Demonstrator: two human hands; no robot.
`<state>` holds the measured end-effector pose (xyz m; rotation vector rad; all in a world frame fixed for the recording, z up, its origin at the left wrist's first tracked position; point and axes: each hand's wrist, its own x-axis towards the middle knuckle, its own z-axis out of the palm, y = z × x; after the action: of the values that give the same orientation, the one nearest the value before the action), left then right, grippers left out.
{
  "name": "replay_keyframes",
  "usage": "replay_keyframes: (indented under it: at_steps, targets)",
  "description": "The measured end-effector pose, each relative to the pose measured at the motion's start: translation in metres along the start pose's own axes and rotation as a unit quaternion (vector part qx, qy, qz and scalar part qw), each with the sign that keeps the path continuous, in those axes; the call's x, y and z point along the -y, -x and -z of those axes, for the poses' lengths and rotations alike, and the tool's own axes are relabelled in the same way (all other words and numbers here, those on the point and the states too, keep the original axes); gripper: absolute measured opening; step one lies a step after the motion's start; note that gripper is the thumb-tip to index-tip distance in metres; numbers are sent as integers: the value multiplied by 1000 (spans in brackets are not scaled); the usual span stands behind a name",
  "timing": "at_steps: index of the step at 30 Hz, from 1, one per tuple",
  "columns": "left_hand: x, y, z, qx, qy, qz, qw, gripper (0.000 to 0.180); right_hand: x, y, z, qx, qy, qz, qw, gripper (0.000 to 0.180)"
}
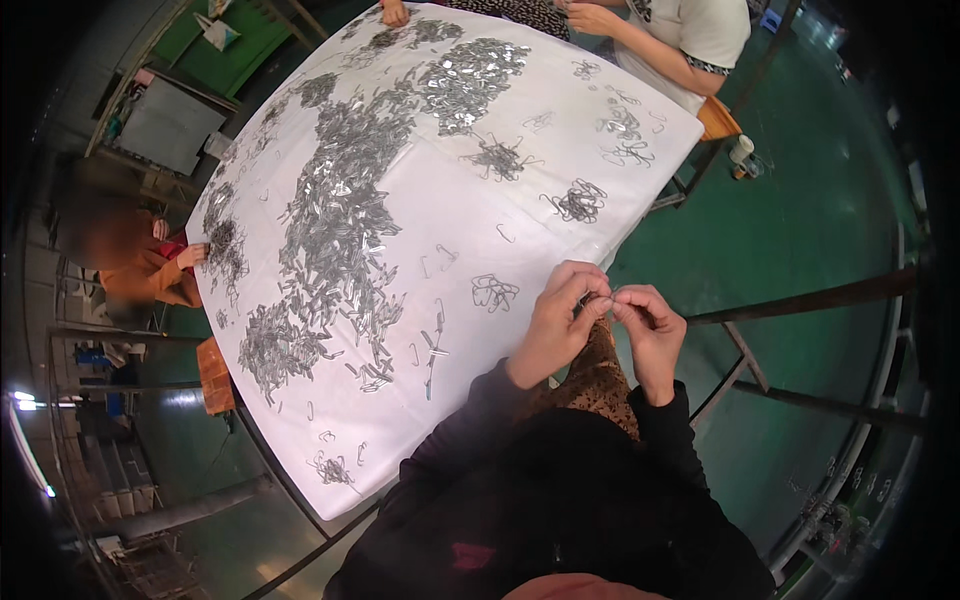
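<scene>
My left hand (562,322) and my right hand (652,338) meet just off the table's near right corner, above my lap. The fingertips of both are pinched around a small metal piece (613,298), mostly hidden by the fingers, so its exact shape does not show. On the table beside my left hand lies a small pile of bent wire hooks (493,292). A few loose wire hooks and small flat metal strips (434,350) lie farther left.
A white-covered table (440,190) carries a long heap of small flat metal pieces (335,220). Other wire hook piles (580,200) lie along its right side. People sit at the left edge and far side, their hands by the table. Metal frame bars (810,300) stand to my right.
</scene>
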<state>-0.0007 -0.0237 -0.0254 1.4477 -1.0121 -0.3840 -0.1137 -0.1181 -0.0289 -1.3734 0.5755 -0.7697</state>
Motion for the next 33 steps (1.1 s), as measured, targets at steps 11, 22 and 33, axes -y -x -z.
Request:
replay_keyframes:
  at_steps: [11,22,33]
  targets:
    - [12,4,19,24,-27,37,999,10,15,-43,11,147,68,-1,987,16]
    - [26,16,26,16,8,16,1000,10,-82,-265,-152,323,207,127,915,24]
    - [31,34,39,-9,-25,50,998,12,-170,-335,-261,200,468,261,820,11]
